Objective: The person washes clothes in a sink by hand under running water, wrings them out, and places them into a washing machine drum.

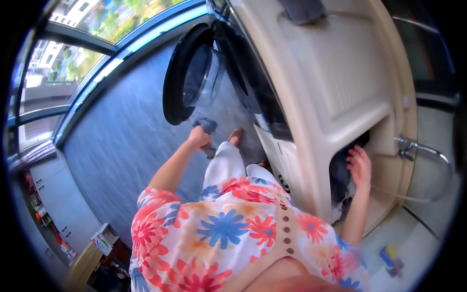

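Observation:
My left hand is closed round a bunched grey-blue cloth, whose ends stick out above and below the fist. It is held low over the grey floor, beside my white trouser leg. My right hand reaches over the beige sink basin, fingers apart and slightly bent. Beneath and beside those fingers lies a heap of dark clothes in the basin, with something pale at its near end. Ahead of my left hand, the round black washing machine door stands swung out.
A chrome tap with a curved spout is at the right of the basin. Another grey cloth lies on the ribbed washboard. White cabinets stand at the left below the windows. My shoe is on the floor.

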Demonstrator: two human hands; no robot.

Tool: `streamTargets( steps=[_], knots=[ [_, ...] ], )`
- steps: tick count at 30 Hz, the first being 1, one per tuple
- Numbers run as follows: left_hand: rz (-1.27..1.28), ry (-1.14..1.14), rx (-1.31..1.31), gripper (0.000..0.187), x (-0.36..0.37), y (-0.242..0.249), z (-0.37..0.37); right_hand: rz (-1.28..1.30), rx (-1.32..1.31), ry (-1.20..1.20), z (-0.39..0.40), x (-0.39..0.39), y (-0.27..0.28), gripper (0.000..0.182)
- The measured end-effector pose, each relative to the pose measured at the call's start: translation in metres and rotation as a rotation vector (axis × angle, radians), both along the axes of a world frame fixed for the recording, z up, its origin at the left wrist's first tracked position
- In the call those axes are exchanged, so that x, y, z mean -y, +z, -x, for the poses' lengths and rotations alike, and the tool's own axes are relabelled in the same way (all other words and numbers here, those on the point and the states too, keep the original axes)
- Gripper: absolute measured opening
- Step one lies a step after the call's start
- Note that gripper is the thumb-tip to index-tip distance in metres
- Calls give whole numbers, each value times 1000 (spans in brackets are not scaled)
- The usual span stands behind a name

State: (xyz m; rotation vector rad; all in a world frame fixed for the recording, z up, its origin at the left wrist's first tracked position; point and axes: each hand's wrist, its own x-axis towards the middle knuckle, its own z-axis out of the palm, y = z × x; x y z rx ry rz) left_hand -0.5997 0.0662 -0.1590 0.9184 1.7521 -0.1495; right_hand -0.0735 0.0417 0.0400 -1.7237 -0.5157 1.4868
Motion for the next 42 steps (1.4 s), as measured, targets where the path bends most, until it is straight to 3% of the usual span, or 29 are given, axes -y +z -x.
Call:
streamTargets(
  steps=[1,4,7,14,17,20,21,22,25,28,34,35,36,37,41,42],
  knots=[
    [3,-234,-145,29,-7,-7,1,11,25,30,5,-1,2,33],
    [-44,-493,-285,29,-38,-20,28,48,77,75,12,-2,8,33],
    [-124,-503,-450,24,-67,-8,59,78,107,66,11,-3,12,33],
    [-105,-343,-482,27,-91,2,106,102,99,38,1,6,12,33],
    [-226,-281,-487,26,-85,-25,143,119,115,30,-3,10,10,34],
    [-104,-157,-446,23,-69,-48,144,123,96,-18,-5,11,7,31],
    [-21,53,-358,22,-59,-54,141,123,93,-29,-5,11,7,31],
    [-10,149,-260,20,-38,-100,157,122,90,-42,-5,12,8,31],
    [161,191,-20,20,-15,-122,147,133,99,-50,-7,15,9,31],
    [341,990,149,22,-14,-144,114,154,105,-71,-11,21,8,31],
    [183,1376,557,14,-114,-201,11,202,156,-143,-18,39,5,30],
    [-42,973,772,17,-139,-218,-15,190,150,-143,-19,38,4,30],
    [39,1239,799,20,-182,-141,-63,179,146,-148,-21,40,3,31],
    [36,1249,891,21,-218,-117,-96,168,144,-161,-22,45,2,31],
    [-29,955,1059,24,-228,-123,-120,216,220,-222,-33,70,19,35],
    [-16,892,1065,25,-219,-126,-111,129,266,-360,-26,82,20,33]
  ],
)
